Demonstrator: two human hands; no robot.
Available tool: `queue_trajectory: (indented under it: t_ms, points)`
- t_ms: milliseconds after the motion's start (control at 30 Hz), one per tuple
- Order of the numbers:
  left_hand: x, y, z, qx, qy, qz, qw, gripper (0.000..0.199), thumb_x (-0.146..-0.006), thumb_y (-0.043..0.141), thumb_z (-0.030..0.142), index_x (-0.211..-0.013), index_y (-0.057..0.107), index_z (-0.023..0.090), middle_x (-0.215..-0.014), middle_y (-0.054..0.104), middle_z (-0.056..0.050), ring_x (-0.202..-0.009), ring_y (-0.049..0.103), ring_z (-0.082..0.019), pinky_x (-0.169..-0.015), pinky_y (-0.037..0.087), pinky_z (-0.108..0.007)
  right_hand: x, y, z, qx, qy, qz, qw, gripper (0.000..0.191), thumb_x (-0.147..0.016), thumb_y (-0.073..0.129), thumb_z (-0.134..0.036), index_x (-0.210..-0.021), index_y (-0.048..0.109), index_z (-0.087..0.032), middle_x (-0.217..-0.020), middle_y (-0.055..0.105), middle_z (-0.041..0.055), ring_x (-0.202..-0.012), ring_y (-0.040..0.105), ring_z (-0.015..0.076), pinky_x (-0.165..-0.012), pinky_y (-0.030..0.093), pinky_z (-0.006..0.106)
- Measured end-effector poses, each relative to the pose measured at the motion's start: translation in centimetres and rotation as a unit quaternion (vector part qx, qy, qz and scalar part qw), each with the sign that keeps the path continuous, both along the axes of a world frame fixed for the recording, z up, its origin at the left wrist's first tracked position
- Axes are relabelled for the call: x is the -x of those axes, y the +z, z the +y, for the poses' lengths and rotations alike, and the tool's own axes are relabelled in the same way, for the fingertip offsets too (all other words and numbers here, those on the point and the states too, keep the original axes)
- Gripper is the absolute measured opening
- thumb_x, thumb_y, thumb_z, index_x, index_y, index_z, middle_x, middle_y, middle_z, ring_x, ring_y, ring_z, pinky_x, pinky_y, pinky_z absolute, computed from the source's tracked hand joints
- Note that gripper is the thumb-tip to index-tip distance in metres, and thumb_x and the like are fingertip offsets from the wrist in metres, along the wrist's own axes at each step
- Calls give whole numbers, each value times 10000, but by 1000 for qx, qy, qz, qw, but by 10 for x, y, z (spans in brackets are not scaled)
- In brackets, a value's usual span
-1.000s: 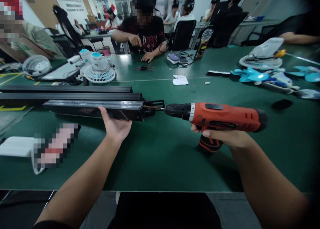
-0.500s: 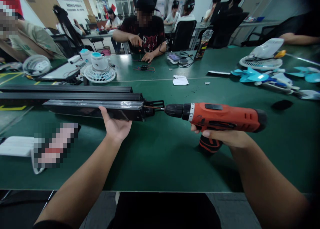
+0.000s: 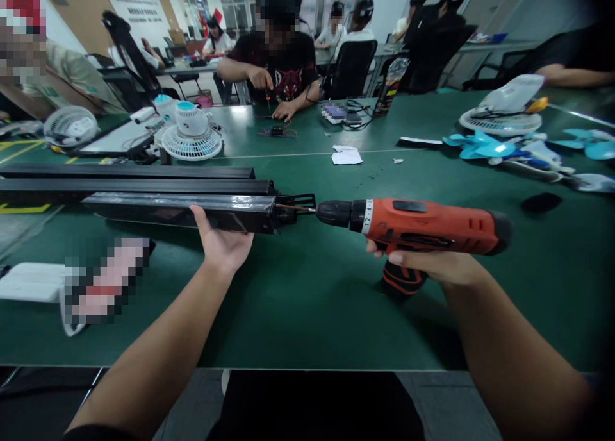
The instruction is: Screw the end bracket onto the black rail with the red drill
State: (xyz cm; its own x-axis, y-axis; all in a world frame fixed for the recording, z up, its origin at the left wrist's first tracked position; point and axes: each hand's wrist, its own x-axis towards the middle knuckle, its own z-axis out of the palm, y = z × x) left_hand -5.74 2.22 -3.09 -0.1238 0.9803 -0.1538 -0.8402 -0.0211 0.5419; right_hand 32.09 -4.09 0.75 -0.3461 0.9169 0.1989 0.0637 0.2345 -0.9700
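Note:
My left hand (image 3: 225, 242) grips the near side of a long black bar-shaped housing (image 3: 158, 211), thumb up along its front face and the other fingers hidden beneath it. Its right end carries a black bracket and a round threaded fitting (image 3: 287, 215). In my right hand (image 3: 432, 261) is a red and black cordless drill (image 3: 432, 223), held level by its handle and pointing left. The thin bit (image 3: 302, 209) in its chuck reaches to the housing's end; the exact contact point is too small to make out.
Two more black bars (image 3: 192, 186) lie just behind the held one. A phone (image 3: 113, 281) and a white object (image 3: 33, 281) are at the left front. Fan parts (image 3: 192, 140) stand at the back left, blue fan blades (image 3: 485, 146) at the right. A person's hand (image 3: 286, 109) works opposite.

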Motion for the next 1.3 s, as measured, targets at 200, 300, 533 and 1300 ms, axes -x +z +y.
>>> queue_trajectory:
  t_ms: [200,300,533,1300]
  points:
    - [-2,2,-2,-6,-1,10,1000,911,-1013,574,952,-1689,648,345,-1462,861,-75,-1484,737,-313,-1230,601,-416,0,0,0,-12,9,1,1000,200,-885,1021,-376,-1048,937,-295,-972,919,57,-853,864,235,-791,756,327]
    - [-2,1,-1,-9,-3,8,1000,906,-1012,573,952,-1693,645,359,-1477,855,-72,-1500,728,-316,-1243,592,-418,1,1,0,-11,12,0,1000,191,-890,1018,-374,-1042,934,-293,-973,916,57,-856,859,228,-793,751,319]
    - [-4,2,-3,-19,5,19,1000,906,-1024,571,939,-1714,623,355,-1492,849,-79,-1493,733,-319,-1236,597,-419,0,1,0,-7,17,2,1000,199,-891,1018,-365,-1066,937,-318,-982,915,47,-874,860,237,-803,751,330]
    - [-8,10,-6,-5,7,24,1000,898,-1040,543,936,-1667,671,306,-1535,826,-94,-1528,710,-316,-1270,583,-430,1,1,0,-42,-1,-5,999,198,-896,997,-317,-1082,931,-306,-960,924,50,-850,876,238,-802,755,335]
